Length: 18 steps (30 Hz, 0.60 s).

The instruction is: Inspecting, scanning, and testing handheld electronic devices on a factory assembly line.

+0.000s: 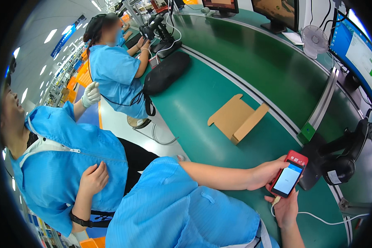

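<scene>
A red handheld terminal (pixel 289 175) with a lit white and blue screen is held over the green bench at the lower right. My left hand (pixel 268 172) grips its left side, the thumb at the upper part of the screen. My right hand (pixel 286 208) is closed around its lower end, with some fingers hidden behind it. A white cable (pixel 335 223) runs in from the right, and its plug (pixel 276 200) sits at the terminal's bottom edge beside my right fingers. Just right of the terminal stands a black barcode scanner (pixel 338 169) on its stand.
An open cardboard box (pixel 240 118) lies on the green bench (pixel 186 111). Farther off are a black pouch (pixel 167 73) and a seated co-worker (pixel 113 62). Another person (pixel 70 153) stands close at my left. A small fan (pixel 314 40) and a monitor (pixel 360 53) are at the right.
</scene>
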Available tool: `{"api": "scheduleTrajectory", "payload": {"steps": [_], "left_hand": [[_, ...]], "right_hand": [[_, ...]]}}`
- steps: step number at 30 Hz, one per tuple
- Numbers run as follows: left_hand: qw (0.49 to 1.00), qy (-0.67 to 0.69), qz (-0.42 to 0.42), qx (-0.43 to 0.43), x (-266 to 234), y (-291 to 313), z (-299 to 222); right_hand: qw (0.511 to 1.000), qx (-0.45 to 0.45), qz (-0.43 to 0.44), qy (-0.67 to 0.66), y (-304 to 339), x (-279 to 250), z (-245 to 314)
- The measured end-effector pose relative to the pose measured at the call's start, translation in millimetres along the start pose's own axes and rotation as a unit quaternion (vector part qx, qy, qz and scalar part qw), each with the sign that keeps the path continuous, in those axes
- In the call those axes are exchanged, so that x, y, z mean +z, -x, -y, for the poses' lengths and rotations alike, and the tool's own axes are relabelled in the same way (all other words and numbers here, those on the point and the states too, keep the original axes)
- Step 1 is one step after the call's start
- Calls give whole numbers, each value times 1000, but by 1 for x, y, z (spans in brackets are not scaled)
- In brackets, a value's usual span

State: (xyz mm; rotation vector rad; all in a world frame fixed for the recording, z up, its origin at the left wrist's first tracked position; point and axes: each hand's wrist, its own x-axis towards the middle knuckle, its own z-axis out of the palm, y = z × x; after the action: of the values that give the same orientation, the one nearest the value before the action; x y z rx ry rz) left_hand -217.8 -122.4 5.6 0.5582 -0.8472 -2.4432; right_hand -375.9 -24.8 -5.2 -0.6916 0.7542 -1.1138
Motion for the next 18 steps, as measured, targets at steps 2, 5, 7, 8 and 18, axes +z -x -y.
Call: {"api": "scheduleTrajectory", "payload": {"steps": [2, 5, 7, 8, 18], "left_hand": [[1000, 5, -7, -7, 3, 3, -1], [1000, 1, -10, -11, 3, 4, -1], [1000, 7, -2, -4, -1, 2, 5], [1000, 9, 3, 9, -3, 1, 9], [999, 31, -4, 44, -2, -10, 11]], "right_hand": [[1000, 16, 0, -1, 2, -1, -3], [1000, 8, 1, -2, 3, 0, -3], [1000, 4, 7, 1, 4, 0, -3], [1000, 4, 11, 2, 4, 0, -3], [999, 26, -15, -15, 2, -6, -4]]}}
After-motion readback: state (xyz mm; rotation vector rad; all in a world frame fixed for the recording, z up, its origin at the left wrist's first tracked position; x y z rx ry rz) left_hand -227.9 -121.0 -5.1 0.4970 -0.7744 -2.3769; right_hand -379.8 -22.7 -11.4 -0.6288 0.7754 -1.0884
